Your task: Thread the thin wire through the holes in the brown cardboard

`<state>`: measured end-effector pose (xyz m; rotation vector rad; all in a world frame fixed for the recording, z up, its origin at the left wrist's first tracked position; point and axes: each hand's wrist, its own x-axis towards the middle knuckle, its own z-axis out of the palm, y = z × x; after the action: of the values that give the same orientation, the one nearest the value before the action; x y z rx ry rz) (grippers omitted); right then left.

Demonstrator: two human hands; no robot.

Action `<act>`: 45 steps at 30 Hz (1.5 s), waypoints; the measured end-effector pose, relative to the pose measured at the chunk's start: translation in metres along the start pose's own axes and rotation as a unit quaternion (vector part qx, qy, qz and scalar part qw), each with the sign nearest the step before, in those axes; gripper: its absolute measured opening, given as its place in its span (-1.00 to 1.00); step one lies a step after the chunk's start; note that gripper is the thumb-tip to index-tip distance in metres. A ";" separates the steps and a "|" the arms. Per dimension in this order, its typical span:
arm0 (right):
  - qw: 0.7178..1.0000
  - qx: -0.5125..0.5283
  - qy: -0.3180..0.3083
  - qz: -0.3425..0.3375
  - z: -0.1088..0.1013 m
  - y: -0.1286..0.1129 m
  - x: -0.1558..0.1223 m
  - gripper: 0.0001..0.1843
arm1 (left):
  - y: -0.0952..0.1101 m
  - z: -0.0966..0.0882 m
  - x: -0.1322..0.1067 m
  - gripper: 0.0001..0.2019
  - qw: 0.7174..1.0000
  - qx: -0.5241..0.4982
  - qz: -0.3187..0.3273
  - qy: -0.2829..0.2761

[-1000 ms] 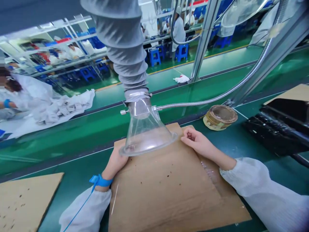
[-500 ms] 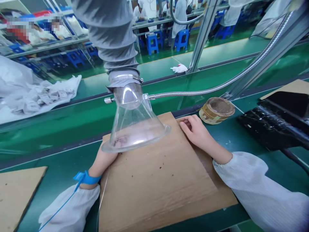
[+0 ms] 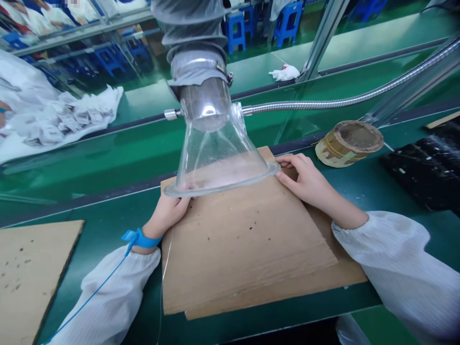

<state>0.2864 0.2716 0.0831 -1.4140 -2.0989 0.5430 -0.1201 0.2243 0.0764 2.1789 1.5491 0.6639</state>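
Two stacked cardboard sheets (image 3: 247, 239) lie on the green bench in front of me. My left hand (image 3: 168, 211) grips the sheets' far left corner, its fingers partly hidden under a clear funnel hood (image 3: 219, 153) that hangs from a grey duct. My right hand (image 3: 305, 179) rests on the far right corner with its fingers curled over the cardboard's edge. A blue wrist strap (image 3: 138, 238) with a cord sits on my left wrist.
A worn tape roll (image 3: 348, 143) stands at the right, beside a flexible metal hose (image 3: 323, 103). Black trays (image 3: 424, 167) lie at the far right. Another cardboard sheet (image 3: 28, 268) lies at the left. White bags (image 3: 61, 120) are piled across the conveyor. Blue stools stand behind.
The view has tilted down and shifted. My right hand went from a loose fist to fingers laid over the cardboard's corner. A second sheet now shows offset beneath the top one.
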 end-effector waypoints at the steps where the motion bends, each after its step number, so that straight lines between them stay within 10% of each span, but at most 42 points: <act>1: 1.000 -0.004 -0.003 -0.002 0.000 0.000 0.000 -0.56 | 0.003 -0.002 0.000 -0.66 1.000 -0.013 0.002 -0.004; 11: 0.998 -0.067 -0.002 -0.019 0.007 0.007 -0.001 -0.58 | 0.075 0.009 0.018 -0.74 0.972 -0.024 0.161 -0.167; 45: 0.996 -0.084 -0.029 -0.020 0.002 0.000 -0.003 -0.59 | 0.070 0.015 0.017 -0.82 0.974 -0.053 0.157 -0.152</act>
<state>0.2859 0.2692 0.0813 -1.4587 -2.2590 0.4041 -0.0528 0.2179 0.1060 2.3359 1.0052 0.4610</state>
